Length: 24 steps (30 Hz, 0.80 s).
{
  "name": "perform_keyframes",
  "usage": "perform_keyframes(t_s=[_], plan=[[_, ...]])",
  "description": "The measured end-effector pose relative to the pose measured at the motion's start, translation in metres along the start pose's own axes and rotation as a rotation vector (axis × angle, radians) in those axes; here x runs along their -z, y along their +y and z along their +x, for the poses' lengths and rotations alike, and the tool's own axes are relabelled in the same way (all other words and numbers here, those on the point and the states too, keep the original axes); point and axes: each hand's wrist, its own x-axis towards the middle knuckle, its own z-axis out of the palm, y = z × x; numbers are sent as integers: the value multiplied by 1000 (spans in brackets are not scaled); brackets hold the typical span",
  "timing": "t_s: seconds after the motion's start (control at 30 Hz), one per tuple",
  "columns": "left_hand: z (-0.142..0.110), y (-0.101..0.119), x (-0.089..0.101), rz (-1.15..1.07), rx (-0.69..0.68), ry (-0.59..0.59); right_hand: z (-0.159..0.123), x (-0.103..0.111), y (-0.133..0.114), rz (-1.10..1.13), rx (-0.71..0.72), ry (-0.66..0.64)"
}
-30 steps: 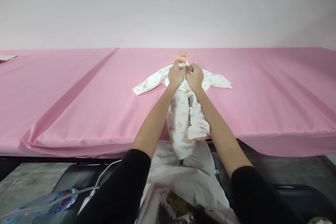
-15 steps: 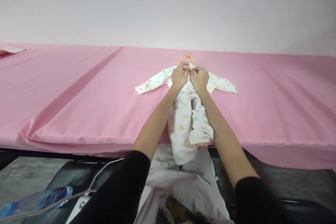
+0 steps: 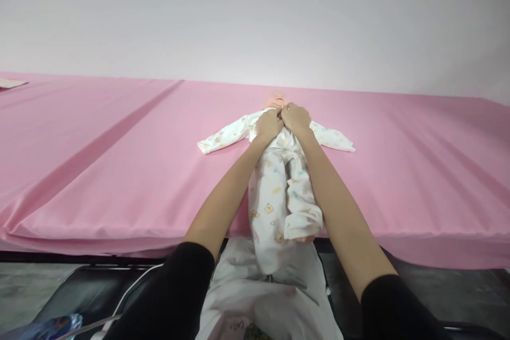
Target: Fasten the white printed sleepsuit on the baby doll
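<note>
A baby doll [image 3: 276, 100] lies on its back on the pink sheet [image 3: 119, 159], dressed in a white printed romper [image 3: 274, 196]. Only the top of its head shows beyond my hands. The romper's sleeves spread out flat to both sides, and its legs hang over the near edge of the bed. My left hand [image 3: 268, 125] and my right hand [image 3: 295, 117] meet at the romper's collar, fingers pinched on the cloth at the neck opening. Both forearms stretch along either side of the doll's body.
The pink bed runs the whole width of the view against a pale wall. A flat pale item [image 3: 10, 83] lies at the far left edge. A plastic water bottle [image 3: 48, 328] and a white cable [image 3: 127, 297] sit on a dark seat at lower left.
My hands stay together at the collar, with the fingers drawn in closer on the cloth. The view has shifted slightly; the doll and romper lie as before.
</note>
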Motion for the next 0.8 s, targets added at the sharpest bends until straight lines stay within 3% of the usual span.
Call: perform_keyframes(t_s=[0.1, 0.23, 0.37, 0.6, 0.8], plan=[[3, -5, -1, -8, 30, 2, 9, -7, -3, 27, -71, 59], [6, -7, -3, -77, 38, -6, -1, -6, -4, 53, -104, 119], [6, -4, -3, -148, 61, -19, -15, 3, 0, 67, -76, 117], [4, 1, 2, -181, 70, -29, -23, 6, 6, 140, -9, 243], [5, 0, 0, -184, 48, 3, -29, 7, 10, 207, 79, 173]])
